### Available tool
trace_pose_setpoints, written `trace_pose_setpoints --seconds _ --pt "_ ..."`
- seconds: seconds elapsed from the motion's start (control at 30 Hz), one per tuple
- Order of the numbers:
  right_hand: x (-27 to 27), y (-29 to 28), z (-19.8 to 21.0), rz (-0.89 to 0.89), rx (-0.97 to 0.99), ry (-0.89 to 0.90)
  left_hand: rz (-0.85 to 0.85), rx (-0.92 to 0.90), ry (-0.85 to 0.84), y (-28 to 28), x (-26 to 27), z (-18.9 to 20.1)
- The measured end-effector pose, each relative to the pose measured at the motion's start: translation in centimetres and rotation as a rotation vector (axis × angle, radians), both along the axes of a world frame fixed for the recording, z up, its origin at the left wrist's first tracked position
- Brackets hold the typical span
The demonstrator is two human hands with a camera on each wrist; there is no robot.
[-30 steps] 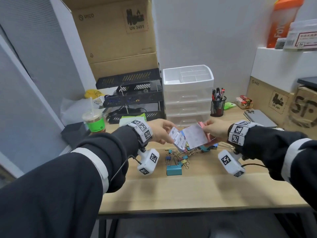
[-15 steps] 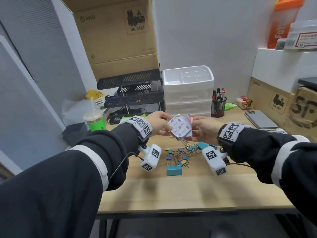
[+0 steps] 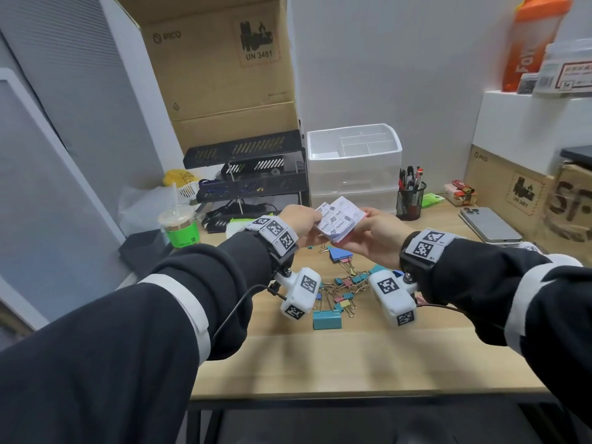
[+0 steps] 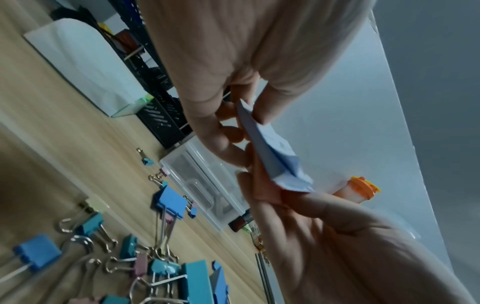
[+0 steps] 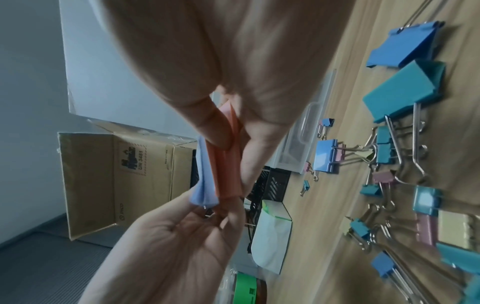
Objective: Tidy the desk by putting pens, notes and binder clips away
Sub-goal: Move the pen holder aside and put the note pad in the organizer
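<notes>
Both hands hold one small stack of sticky notes (image 3: 338, 223) above the desk, pale printed pads on top and a pink pad underneath. My left hand (image 3: 302, 225) pinches the stack's left end (image 4: 262, 142). My right hand (image 3: 373, 233) grips its right end, thumb on the pink pad (image 5: 224, 162). Below the hands, several coloured binder clips (image 3: 344, 285) lie scattered on the wooden desk (image 3: 320, 357), with a large teal clip (image 3: 326, 319) nearest me. A black mesh cup of pens (image 3: 411, 200) stands behind my right hand.
A white drawer organiser (image 3: 354, 165) with an open top tray stands behind the hands. Black letter trays (image 3: 246, 184) sit to its left. A lidded drink cup (image 3: 179, 227) is at the left, a phone (image 3: 490, 224) and cardboard boxes (image 3: 512, 187) at the right.
The two hands have come together and merged their separate notes into one stack. The stack has risen a little and now lies flatter between them.
</notes>
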State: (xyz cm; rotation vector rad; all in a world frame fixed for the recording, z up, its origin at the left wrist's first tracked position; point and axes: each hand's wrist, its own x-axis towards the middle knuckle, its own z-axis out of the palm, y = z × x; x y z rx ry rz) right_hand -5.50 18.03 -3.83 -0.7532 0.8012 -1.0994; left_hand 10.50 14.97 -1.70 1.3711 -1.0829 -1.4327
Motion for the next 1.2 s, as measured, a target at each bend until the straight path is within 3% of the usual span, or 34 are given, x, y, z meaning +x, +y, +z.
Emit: trace_pose_setpoints --seconds 0.17,0.33,0.53,0.77,0.97,1.2 --pt "-0.4 0.1 0.6 0.168 0.015 0.316 0.044 -0.020 -0.050 -0.7 0.0 -0.2" --pt "-0.4 -0.6 0.7 0.133 -0.043 0.627 -0.043 -0.128 -0.184 -1.0 0.4 -1.0" --pt "-0.4 -0.8 0.2 0.129 -0.106 0.621 -0.034 -0.280 -0.287 -0.6 -0.3 -1.9" --pt "-0.1 -1.7 1.2 0.002 -0.086 0.613 0.034 -0.259 -0.253 -1.2 -1.0 -0.9" --pt "-0.5 -3.7 3.9 -0.040 -0.141 0.660 0.050 -0.323 -0.234 -3.3 -1.0 1.1" --pt "-0.4 -9.4 9.6 -0.211 -0.234 0.555 0.056 -0.309 -0.045 -9.4 -1.2 5.9"
